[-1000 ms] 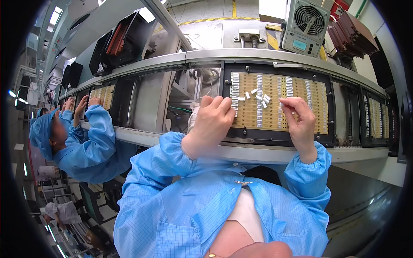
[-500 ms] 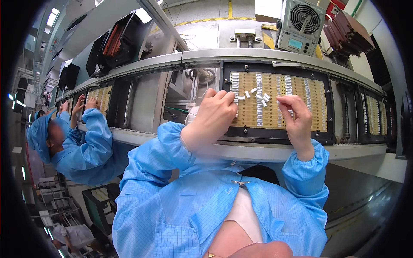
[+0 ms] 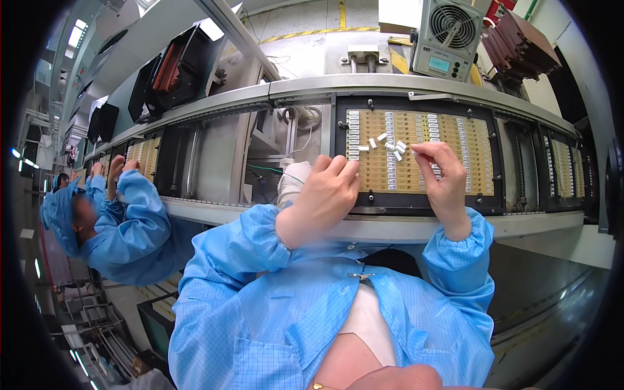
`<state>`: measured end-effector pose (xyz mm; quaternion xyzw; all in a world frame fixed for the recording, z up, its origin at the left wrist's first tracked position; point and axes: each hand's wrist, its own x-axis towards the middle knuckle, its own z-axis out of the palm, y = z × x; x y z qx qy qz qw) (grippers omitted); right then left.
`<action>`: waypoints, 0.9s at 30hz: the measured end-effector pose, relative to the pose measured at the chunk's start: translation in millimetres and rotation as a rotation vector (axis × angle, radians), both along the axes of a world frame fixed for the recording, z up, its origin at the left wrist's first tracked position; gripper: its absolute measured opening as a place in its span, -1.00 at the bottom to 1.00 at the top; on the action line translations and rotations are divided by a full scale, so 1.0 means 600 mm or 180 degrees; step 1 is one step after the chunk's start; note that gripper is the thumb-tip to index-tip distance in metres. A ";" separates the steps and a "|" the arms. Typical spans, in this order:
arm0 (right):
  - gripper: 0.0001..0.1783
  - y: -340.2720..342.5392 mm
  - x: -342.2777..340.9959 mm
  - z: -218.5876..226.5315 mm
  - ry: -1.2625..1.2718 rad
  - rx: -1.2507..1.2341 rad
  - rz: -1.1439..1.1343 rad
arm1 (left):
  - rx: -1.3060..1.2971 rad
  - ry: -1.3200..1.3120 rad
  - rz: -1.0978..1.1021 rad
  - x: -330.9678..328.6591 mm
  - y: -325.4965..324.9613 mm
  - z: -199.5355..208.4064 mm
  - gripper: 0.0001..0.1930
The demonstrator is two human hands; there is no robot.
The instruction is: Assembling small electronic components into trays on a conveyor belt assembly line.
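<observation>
A tan circuit board panel [image 3: 409,179] lies in a black frame [image 3: 342,140], with columns of small white parts across it. Several loose white block-shaped parts [image 3: 390,147] are heaped on its left-middle area. My left hand [image 3: 323,195] is at the panel's lower left edge, fingers curled together. Its fingertips point toward the left column of white parts, and whatever they grip is hidden. Just right of the loose heap, my right hand [image 3: 444,179] pinches thumb and forefinger together over the panel. Anything between those fingertips is too small to make out.
The frame sits between metal conveyor rails [image 3: 312,86]. A fan unit [image 3: 448,39] with a small screen stands beyond the far rail. Another framed panel [image 3: 564,172] is at the right. On the left, a co-worker in blue [image 3: 130,221] works at the same line.
My left hand has moved down toward me, away from the panel's left column. My right hand has shifted slightly left toward the loose parts, still pinched. The heap looks the same.
</observation>
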<state>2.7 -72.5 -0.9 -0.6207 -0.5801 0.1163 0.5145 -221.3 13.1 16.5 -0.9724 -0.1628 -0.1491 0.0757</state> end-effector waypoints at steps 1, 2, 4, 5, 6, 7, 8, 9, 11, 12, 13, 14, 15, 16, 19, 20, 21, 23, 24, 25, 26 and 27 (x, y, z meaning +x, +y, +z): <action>-0.81 0.000 0.003 -0.002 0.0028 -0.0004 0.0008 | 0.0022 0.0028 0.0029 -0.001 -0.003 -0.002 -0.91; -0.81 -0.001 0.006 -0.003 0.0054 -0.0009 0.0015 | 0.0022 0.0008 0.0024 -0.004 0.003 -0.002 -0.91; -0.82 -0.005 0.007 -0.003 0.0273 -0.0115 -0.0076 | -0.0539 -0.0345 -0.0026 -0.009 0.022 -0.001 -0.86; -0.82 -0.007 0.008 -0.002 0.0511 -0.0221 -0.0163 | -0.0528 -0.0372 -0.0020 -0.008 0.027 -0.004 -0.86; -0.82 -0.011 0.014 0.001 0.0483 -0.0212 -0.0156 | -0.0551 -0.0508 0.0194 -0.005 0.031 -0.008 -0.87; -0.82 -0.018 0.020 0.001 0.0503 -0.0297 -0.0148 | -0.0583 -0.0643 0.0417 -0.005 0.032 -0.013 -0.88; -0.82 -0.026 0.027 0.002 0.0520 -0.0382 -0.0142 | -0.0584 -0.0672 0.0429 -0.005 0.035 -0.018 -0.88; -0.82 -0.032 0.030 0.003 0.0488 -0.0382 -0.0129 | -0.0615 -0.0677 0.0458 -0.004 0.038 -0.024 -0.88; -0.83 -0.041 0.043 0.003 0.0323 -0.0485 -0.0306 | -0.0644 -0.0728 0.0496 0.004 0.040 -0.027 -0.86; -0.83 -0.045 0.053 0.003 0.0284 -0.0479 -0.0292 | -0.0697 -0.0741 0.0540 0.007 0.037 -0.026 -0.85; -0.84 -0.051 0.067 0.002 -0.0135 -0.0388 -0.0621 | -0.0759 -0.0752 0.0573 0.013 0.035 -0.028 -0.84; -0.84 -0.055 0.082 0.001 -0.0550 -0.0279 -0.0927 | -0.0752 -0.0792 0.0594 0.016 0.034 -0.028 -0.84; -0.86 -0.062 0.100 -0.004 -0.0650 -0.0359 -0.1307 | -0.0728 -0.0780 0.0587 0.018 0.034 -0.028 -0.84; -0.84 -0.072 0.129 -0.021 -0.0693 -0.0333 -0.1680 | -0.0705 -0.0766 0.0576 0.021 0.033 -0.028 -0.84; -0.83 -0.103 0.200 -0.037 -0.0740 -0.0531 -0.2127 | -0.0784 -0.0750 0.0583 0.017 0.038 -0.027 -0.84; -0.83 -0.110 0.211 -0.044 -0.0288 -0.0458 -0.1966 | -0.0779 -0.0775 0.0589 0.009 0.043 -0.025 -0.84; -0.82 -0.114 0.215 -0.045 0.0159 -0.0389 -0.1802 | -0.0805 -0.0621 0.0700 -0.004 0.048 -0.024 -0.85; -0.82 -0.109 0.174 -0.022 0.0356 -0.0457 -0.1658 | -0.0918 -0.0308 0.0904 -0.048 0.062 -0.015 -0.86; -0.81 -0.105 0.146 -0.011 0.0547 -0.0531 -0.1531 | -0.1190 -0.0313 0.0980 -0.067 0.074 -0.010 -0.86; -0.81 -0.100 0.122 -0.004 0.0614 -0.0595 -0.1460 | -0.1213 -0.0445 0.1055 -0.078 0.083 0.001 -0.85; -0.81 -0.094 0.099 0.004 0.0639 -0.0585 -0.1377 | -0.1215 -0.0562 0.1170 -0.088 0.090 0.015 -0.85; -0.80 -0.089 0.077 0.012 0.0646 -0.0658 -0.1316 | -0.1026 -0.0582 0.1134 -0.096 0.099 0.016 -0.84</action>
